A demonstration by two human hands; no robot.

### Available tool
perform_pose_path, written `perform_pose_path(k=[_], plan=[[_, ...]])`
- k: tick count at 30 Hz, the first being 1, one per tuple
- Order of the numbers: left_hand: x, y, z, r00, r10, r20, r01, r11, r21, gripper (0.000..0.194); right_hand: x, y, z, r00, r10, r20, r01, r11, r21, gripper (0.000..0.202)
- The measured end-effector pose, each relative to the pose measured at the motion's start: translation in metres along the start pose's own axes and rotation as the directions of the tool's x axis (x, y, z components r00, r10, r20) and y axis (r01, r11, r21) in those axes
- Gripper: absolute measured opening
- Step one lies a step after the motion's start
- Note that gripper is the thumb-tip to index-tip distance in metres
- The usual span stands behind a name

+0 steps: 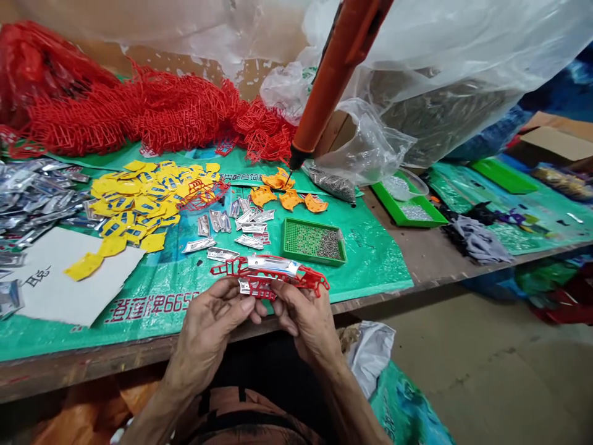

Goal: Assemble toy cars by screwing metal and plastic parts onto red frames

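A red plastic frame (315,279) with silver pieces on it is held above the table's front edge. My left hand (215,318) pinches its left part, thumb near a small silver piece (250,287). My right hand (303,312) grips the right part, fingers closed round its lower edge. A longer silver piece (273,264) lies along the top of the frame. Just behind my hands are loose silver pieces (252,227) and a green tray (314,261) of small screws. An orange screwdriver (331,80) hangs over the table, its tip near orange pieces (291,199).
Yellow pieces (139,198) are heaped at the left, beside a white card (69,272) and more silver pieces (37,191). A pile of red frames (176,111) lies behind. Further right are a plastic bag of screws (333,183) and a green tray (396,213).
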State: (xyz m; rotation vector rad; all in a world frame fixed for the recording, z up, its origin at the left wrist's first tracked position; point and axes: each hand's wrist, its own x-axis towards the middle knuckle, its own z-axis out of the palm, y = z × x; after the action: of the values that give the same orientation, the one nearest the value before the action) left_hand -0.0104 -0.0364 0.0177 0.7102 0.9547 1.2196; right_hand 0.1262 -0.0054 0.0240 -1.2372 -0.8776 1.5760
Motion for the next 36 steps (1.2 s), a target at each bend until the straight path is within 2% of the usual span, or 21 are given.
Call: perform_pose_path(k=[3,6,11,15,26,31,36], plan=[[0.000,-0.003,-0.002,0.999,0.041,0.000,-0.041,0.998,-0.042,0.020,0.000,0.001,-0.002,1.000,-0.004,0.015,0.004,1.000,-0.011,0.027],[-0.001,-0.007,-0.007,0.998,0.063,-0.001,-0.063,0.998,0.001,0.025,0.002,0.003,-0.005,0.999,-0.014,0.041,0.015,1.000,-0.015,0.019],[-0.001,-0.007,-0.017,1.000,0.014,0.013,-0.014,1.000,0.019,0.018,0.005,0.009,-0.009,0.998,-0.070,-0.003,0.070,0.994,0.078,0.024],[0.002,-0.005,-0.019,1.000,-0.020,0.021,0.020,1.000,0.000,0.023,0.004,0.011,-0.008,0.998,-0.070,0.007,0.068,0.991,0.114,0.020],[0.006,0.000,-0.020,0.994,-0.019,0.103,0.008,0.994,0.110,0.029,0.007,0.002,-0.007,0.999,-0.044,0.016,0.044,0.998,0.035,0.019],[0.006,-0.003,-0.024,1.000,-0.007,0.027,0.003,0.989,0.146,0.024,0.005,0.008,-0.007,0.996,-0.088,0.017,0.088,0.996,0.005,0.019],[0.008,-0.005,-0.023,1.000,-0.021,0.023,0.019,0.998,0.065,0.023,0.006,0.012,-0.006,0.988,-0.150,0.025,0.151,0.987,-0.058,0.017]])
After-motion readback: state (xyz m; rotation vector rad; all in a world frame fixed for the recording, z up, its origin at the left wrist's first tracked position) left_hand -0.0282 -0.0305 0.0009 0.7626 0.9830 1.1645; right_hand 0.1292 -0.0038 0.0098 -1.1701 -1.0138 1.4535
